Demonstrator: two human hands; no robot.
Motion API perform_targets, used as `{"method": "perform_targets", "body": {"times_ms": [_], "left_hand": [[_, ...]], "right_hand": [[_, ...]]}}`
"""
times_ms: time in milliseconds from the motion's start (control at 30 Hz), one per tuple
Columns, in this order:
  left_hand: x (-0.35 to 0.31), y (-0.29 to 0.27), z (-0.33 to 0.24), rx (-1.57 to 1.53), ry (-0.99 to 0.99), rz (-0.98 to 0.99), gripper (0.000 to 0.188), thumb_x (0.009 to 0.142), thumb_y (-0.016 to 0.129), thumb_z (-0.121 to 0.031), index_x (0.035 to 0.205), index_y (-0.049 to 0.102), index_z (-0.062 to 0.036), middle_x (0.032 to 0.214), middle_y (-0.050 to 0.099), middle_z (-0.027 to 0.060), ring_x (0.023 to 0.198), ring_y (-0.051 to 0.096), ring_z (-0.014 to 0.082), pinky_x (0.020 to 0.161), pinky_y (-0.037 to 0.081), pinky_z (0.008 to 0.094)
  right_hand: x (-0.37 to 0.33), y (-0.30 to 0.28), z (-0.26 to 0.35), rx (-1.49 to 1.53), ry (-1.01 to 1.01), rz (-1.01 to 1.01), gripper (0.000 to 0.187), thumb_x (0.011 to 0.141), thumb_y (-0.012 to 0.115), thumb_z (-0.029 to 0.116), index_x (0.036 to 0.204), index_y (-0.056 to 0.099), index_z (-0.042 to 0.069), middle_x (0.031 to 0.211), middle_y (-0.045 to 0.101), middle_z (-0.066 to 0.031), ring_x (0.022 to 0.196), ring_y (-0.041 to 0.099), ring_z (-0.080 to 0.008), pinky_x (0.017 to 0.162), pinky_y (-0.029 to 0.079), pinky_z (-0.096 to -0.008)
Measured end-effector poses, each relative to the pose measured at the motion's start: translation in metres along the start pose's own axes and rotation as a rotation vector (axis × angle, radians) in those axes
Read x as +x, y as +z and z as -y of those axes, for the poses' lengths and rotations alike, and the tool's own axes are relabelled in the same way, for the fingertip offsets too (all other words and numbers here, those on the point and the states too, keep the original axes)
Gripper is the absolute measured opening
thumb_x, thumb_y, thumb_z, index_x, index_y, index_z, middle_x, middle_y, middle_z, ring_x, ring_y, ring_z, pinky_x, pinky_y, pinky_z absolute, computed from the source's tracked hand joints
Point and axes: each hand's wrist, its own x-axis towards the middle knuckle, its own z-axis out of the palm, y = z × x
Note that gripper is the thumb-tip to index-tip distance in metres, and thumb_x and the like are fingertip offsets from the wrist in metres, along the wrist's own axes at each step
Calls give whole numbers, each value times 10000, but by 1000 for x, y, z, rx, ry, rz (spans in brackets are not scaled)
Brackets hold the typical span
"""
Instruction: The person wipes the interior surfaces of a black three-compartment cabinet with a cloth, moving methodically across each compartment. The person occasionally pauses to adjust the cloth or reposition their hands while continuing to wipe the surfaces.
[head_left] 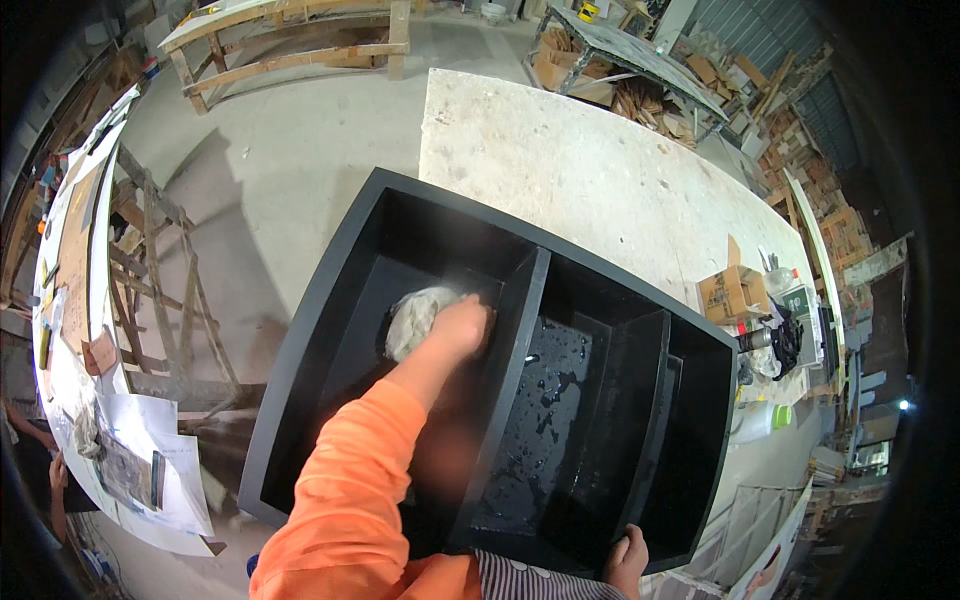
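Observation:
A big black box [547, 300] with three compartments lies in front of me, tilted across the view. My left hand [465, 325], in an orange sleeve, reaches into the left compartment. It is closed on a crumpled whitish rag [415, 322], which lies against the dark bottom. Wet drops and streaks cover the floor of the middle compartment [545, 390]. At the box's near right edge, my right hand [627, 560] grips the rim with its fingers curled over it. The narrow right compartment is in deep shadow.
A stained white board [560, 165] extends beyond the box. On the right stand a cardboard box [733, 293] and a jug with a green cap [765, 422]. To the left is a workbench with papers [150, 440]; another person's hand [57, 470] shows beside it.

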Motion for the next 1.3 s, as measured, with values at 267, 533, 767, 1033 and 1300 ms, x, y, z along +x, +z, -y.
{"method": "perform_targets", "body": {"times_ms": [267, 533, 767, 1033, 1300], "left_hand": [[38, -2, -20, -317, -328, -512, 208, 909, 498, -118, 975, 653, 4, 977, 659, 281, 980, 634, 447, 870, 507, 497], [40, -8, -15, 209, -78, -81, 295, 899, 529, -203, 1141, 697, -192, 1251, 585, 72, 1188, 530, 319, 1005, 416, 448], [54, -6, -14, 22, -265, -30, 323, 973, 459, -298, 1153, 664, -125, 1273, 571, 164, 1140, 594, 397, 950, 470, 505], [-4, -9, 12, -232, -220, 125, 322, 948, 467, -203, 1185, 619, -48, 1314, 576, 237, 1185, 575, 412, 957, 475, 453], [-18, -2, 14, -228, -151, -5, 231, 927, 483, -103, 1063, 624, 21, 1141, 620, 266, 1080, 614, 413, 916, 497, 470]], "right_hand": [[-1, -1, 4, -12, 85, 17, 293, 921, 446, 119, 1111, 617, -25, 973, 656, -272, 935, 635, -428, 856, 496, -452], [-2, -5, -1, 30, 83, 135, 354, 980, 500, 229, 1241, 627, 27, 1135, 673, -241, 1073, 643, -370, 944, 489, -429], [0, -5, 8, 8, -20, 15, 260, 891, 502, 116, 1055, 647, -24, 909, 667, -264, 869, 649, -449, 784, 514, -458], [2, -3, 12, 103, -38, -24, 236, 856, 507, 90, 1003, 655, -20, 883, 661, -260, 829, 649, -440, 751, 517, -476], [3, -6, 15, 126, -20, -4, 224, 833, 511, 75, 980, 650, -23, 869, 656, -252, 818, 646, -436, 744, 517, -471]]}}
